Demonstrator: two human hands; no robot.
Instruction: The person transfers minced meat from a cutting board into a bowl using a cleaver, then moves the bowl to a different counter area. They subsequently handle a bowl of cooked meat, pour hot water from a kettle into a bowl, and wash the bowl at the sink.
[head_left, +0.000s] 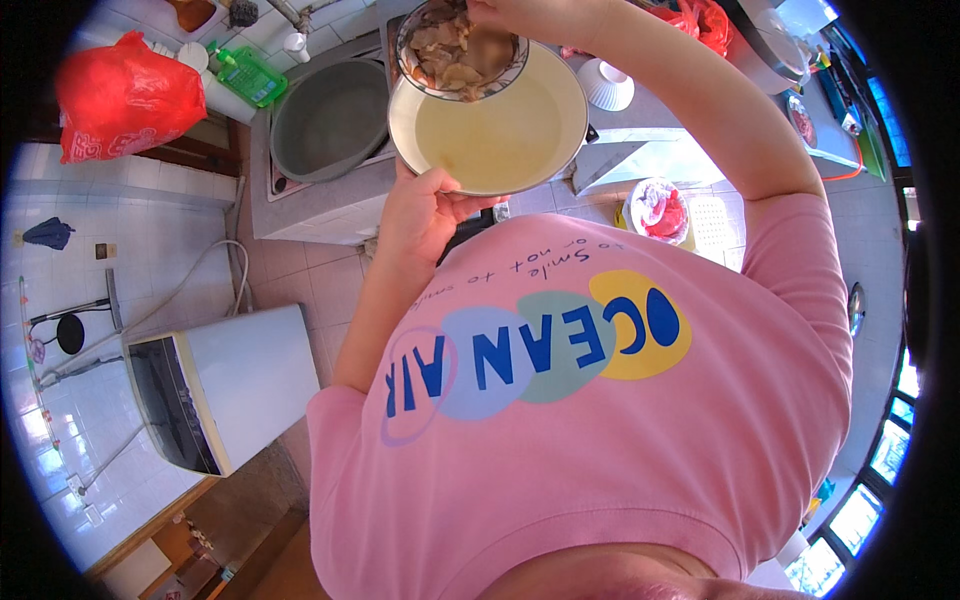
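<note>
At the top of the view, my left hand (429, 217) grips the near rim of a wide cream basin (499, 142) holding yellowish liquid. A patterned bowl (459, 91) with brownish, sliced-looking food (442, 52) is over the basin's far left part. My right hand (517, 13) is at that bowl's far right rim, partly cut off by the picture's edge. Its fingers are blurred or hidden, so whether they hold the bowl or touch the food cannot be told.
Left of the basin, a grey tub (330, 120) sits in the sink area beside a green bottle (251, 75) and a red plastic bag (131, 101). An upturned white bowl (606, 84) is on the counter at right. A lined bin (658, 211) stands on the floor below.
</note>
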